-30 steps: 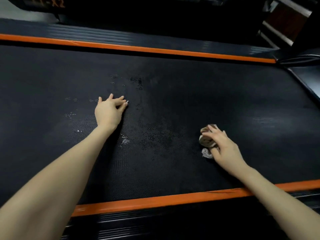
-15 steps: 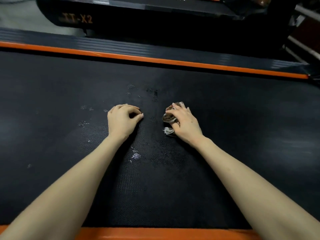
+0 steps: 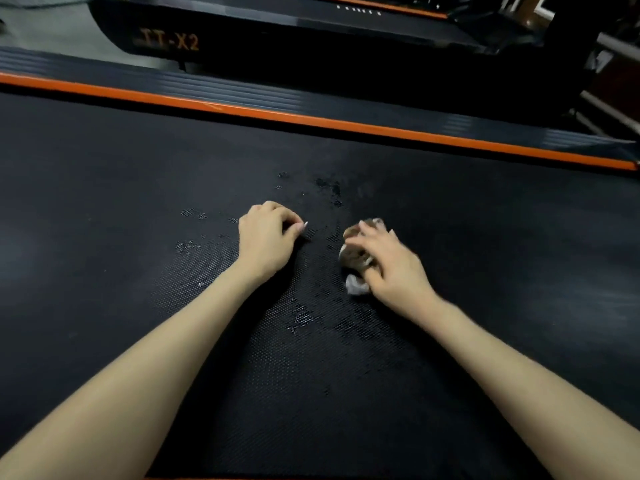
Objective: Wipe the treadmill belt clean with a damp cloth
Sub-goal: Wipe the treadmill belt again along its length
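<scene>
The wiping step is in hand. The balled-up cloth (image 3: 352,254) is gripped by the right hand (image 3: 389,266) and pressed on the belt (image 3: 485,237), near its middle. The left hand (image 3: 268,240) is rested beside it, fingers curled, nothing held. Wet spots (image 3: 301,318) are seen nearby. Next, the cloth likely needs to be rubbed over them.

The belt (image 3: 104,209) before you was matt black rubber, rough with fine dots and shiny where wet. Your cloth (image 3: 354,252) was soft, crumpled fabric; the orange strip (image 3: 311,122) looked smooth.
</scene>
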Action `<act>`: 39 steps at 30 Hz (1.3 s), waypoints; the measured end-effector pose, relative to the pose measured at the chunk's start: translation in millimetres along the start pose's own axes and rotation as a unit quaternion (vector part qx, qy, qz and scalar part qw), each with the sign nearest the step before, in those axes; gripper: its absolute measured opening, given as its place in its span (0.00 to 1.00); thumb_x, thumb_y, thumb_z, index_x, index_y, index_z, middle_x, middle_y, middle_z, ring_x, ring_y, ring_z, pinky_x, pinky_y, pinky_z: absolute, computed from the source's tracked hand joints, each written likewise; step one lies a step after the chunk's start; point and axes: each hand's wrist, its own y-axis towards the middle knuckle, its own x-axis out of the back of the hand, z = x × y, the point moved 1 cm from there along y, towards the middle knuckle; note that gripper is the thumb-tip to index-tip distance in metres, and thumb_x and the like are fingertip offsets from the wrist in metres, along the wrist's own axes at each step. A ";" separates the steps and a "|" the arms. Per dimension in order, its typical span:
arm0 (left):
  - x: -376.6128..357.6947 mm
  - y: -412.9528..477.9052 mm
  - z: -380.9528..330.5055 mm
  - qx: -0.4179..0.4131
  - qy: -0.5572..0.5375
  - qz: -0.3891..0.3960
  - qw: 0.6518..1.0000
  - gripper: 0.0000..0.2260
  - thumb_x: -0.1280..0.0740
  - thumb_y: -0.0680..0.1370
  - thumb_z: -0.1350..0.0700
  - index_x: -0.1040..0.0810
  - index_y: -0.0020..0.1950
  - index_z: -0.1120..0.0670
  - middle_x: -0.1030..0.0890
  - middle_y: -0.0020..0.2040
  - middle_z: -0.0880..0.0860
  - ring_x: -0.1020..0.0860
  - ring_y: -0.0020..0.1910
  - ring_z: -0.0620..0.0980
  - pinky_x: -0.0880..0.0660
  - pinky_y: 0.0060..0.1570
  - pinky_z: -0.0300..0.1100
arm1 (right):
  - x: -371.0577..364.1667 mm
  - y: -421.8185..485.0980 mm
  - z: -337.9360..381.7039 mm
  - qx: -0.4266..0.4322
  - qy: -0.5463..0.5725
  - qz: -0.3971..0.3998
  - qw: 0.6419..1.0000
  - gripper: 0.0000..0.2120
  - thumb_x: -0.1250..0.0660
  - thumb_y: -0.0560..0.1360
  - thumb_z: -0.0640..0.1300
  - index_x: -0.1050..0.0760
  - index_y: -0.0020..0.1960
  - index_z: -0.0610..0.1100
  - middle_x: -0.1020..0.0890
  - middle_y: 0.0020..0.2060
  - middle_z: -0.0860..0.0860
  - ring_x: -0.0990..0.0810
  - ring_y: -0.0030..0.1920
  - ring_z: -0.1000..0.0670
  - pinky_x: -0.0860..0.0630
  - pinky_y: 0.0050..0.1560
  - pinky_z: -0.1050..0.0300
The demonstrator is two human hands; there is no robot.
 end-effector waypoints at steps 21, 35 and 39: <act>69.5 22.9 62.4 0.109 -0.381 0.125 0.910 0.02 0.27 0.73 0.55 0.19 0.41 0.50 0.18 0.40 0.44 0.21 0.39 0.37 0.27 0.44 0.32 | -6.1 -21.9 36.6 -0.078 -0.090 0.007 0.993 0.23 0.43 0.65 0.37 0.23 0.59 0.42 0.26 0.65 0.42 0.33 0.69 0.39 0.46 0.70 0.50; 47.1 51.8 112.4 -0.028 -0.016 0.019 0.999 0.05 0.30 0.74 0.50 0.19 0.43 0.50 0.22 0.58 0.49 0.28 0.62 0.50 0.48 0.71 0.51 | -24.6 43.1 14.3 -0.092 -0.099 -0.038 0.990 0.25 0.45 0.64 0.39 0.23 0.59 0.41 0.26 0.65 0.40 0.32 0.68 0.38 0.43 0.71 0.36; 45.9 52.8 111.6 -0.021 0.000 0.023 1.000 0.05 0.29 0.73 0.48 0.19 0.42 0.48 0.23 0.57 0.47 0.29 0.62 0.49 0.48 0.71 0.52 | -14.2 108.3 -17.8 -0.293 -0.151 -0.120 0.937 0.18 0.41 0.73 0.42 0.26 0.61 0.42 0.25 0.61 0.44 0.32 0.62 0.39 0.40 0.68 0.42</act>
